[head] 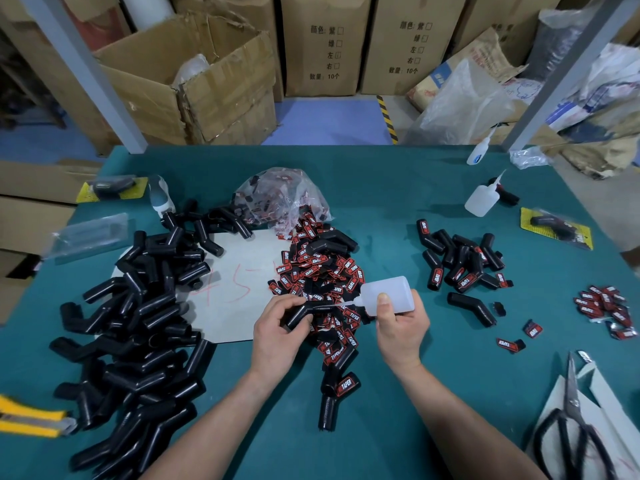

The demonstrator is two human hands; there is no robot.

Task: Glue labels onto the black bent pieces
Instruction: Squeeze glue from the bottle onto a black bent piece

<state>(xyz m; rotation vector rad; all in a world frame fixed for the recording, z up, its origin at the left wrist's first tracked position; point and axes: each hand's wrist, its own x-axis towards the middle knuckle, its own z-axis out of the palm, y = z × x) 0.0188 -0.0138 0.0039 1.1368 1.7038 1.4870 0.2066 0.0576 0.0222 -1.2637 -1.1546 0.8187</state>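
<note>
**Glue nozzle meets a bent piece**

2 forearms (214, 427) reach in from the bottom edge. The left hand (277, 327) has its grip curled round a black bent piece (300, 315), held over the heap of red-and-black labels (318, 268) in the middle of the green surface (381, 202). The right hand (401, 327) has its grip wrapped round a translucent glue bottle (388, 294), nozzle tip on the piece (any glue is too small to see). Unlabelled pieces (138, 323) are heaped at the left, and labelled pieces (460, 261) lie at the right.
</note>
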